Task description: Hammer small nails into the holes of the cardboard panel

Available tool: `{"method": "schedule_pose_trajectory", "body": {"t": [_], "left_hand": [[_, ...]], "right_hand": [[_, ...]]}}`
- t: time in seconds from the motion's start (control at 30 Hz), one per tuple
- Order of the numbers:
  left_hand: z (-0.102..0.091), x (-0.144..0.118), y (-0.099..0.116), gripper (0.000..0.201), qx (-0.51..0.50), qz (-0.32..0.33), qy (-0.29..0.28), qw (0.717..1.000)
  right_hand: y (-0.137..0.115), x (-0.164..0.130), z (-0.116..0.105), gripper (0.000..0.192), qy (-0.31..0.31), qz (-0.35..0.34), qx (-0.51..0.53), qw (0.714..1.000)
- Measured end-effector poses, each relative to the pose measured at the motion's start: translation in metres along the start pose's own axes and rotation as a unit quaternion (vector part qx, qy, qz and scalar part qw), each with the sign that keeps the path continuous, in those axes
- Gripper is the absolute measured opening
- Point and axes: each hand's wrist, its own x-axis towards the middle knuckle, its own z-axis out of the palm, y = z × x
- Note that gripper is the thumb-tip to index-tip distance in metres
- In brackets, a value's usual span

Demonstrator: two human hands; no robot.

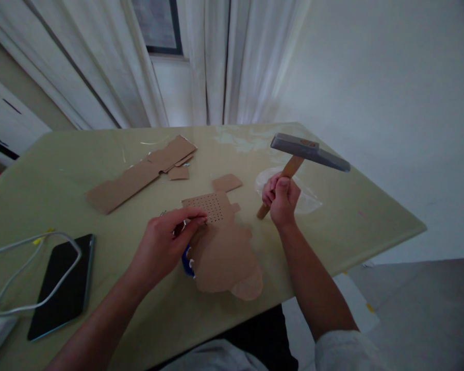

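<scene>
Right hand fist-grips hammer, head raised up-right of dotted card; left hand fingertips pinch something small at card's left edge, nearer.

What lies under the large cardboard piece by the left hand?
A blue object pokes out from under the cardboard piece at its left edge, beside the left hand. The rest is covered, so what it is cannot be told.

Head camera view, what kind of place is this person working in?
Probably a room in a home, not a workshop: white curtains over a window, a plain table by a wall, and a phone with a cable.
</scene>
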Motion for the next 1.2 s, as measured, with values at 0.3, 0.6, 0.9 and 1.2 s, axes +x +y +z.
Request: {"method": "schedule_pose_trajectory", "body": {"t": [0.3, 0.6, 0.9, 1.2], "left_hand": [[0.014, -0.013, -0.02, 0.016, -0.087, -0.025, 0.094, 0.991], [0.02, -0.017, -0.023, 0.015, -0.086, -0.005, 0.087, 0.992], [0.021, -0.014, -0.018, 0.018, -0.068, 0.04, 0.081, 0.994], [0.021, -0.014, -0.016, 0.018, -0.061, 0.061, 0.068, 0.994]], "right_hand": [[0.002, 0.0, -0.001, 0.062, 0.0, -0.004, 0.019, 1.0], [0.002, 0.0, -0.003, 0.061, -0.003, 0.006, 0.001, 1.0], [0.001, 0.0, -0.002, 0.058, -0.01, -0.01, 0.011, 1.0], [-0.001, 0.0, 0.0, 0.064, 0.007, 0.003, -0.015, 1.0]]}}
